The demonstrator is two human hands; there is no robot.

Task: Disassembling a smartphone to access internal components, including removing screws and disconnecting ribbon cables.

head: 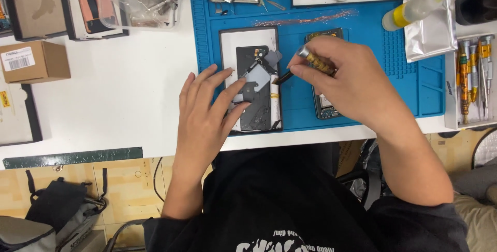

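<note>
Rack point(450, 96) w/ screwdrivers point(473, 73), right hand point(352, 81) gripping screwdriver point(310, 61), left hand point(207, 112) flat (open) on phone point(253, 83).

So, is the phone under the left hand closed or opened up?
Opened up: the phone lies flat on the blue mat with inner parts exposed.
</note>
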